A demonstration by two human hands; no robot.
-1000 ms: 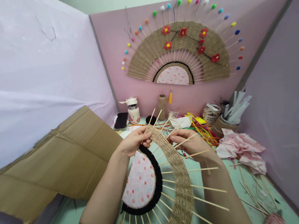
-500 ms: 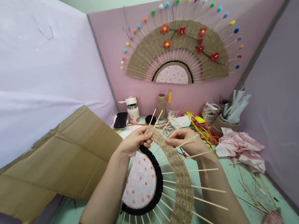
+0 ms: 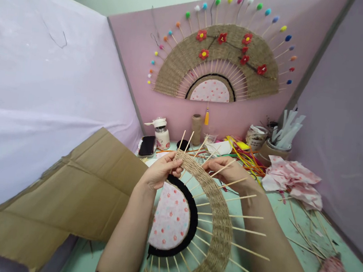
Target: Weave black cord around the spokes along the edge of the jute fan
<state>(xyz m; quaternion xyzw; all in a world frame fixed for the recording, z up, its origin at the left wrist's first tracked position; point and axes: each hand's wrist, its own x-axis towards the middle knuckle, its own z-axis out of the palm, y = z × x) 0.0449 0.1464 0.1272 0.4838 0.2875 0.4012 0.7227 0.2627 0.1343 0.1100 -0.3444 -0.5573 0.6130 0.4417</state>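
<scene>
A half-round fan (image 3: 221,228) of woven tan cord on thin wooden sticks is held up on its side before me. Its core is a pink-flowered half disc (image 3: 170,217) with a black rim (image 3: 192,224). My left hand (image 3: 161,168) pinches the band's upper end, thumb in front. At the outer edge of the band, my right hand (image 3: 226,171) has its fingers drawn together among the sticks. Whatever those fingertips hold is hidden or too thin to make out. The fan's bottom end runs out of view.
A larger finished fan (image 3: 220,49) with red flowers and coloured balls hangs on the pink wall. Cardboard (image 3: 63,192) leans at the left. Behind my hands stand a bottle (image 3: 162,136), a phone (image 3: 147,146) and a cardboard tube (image 3: 196,129). Crumpled cloth (image 3: 291,179) and loose sticks (image 3: 308,233) lie right.
The fan has shifted slightly left and turned a little, its outer stick tips moving left and up. My right hand now sits more behind the band's edge. My left hand keeps its grip.
</scene>
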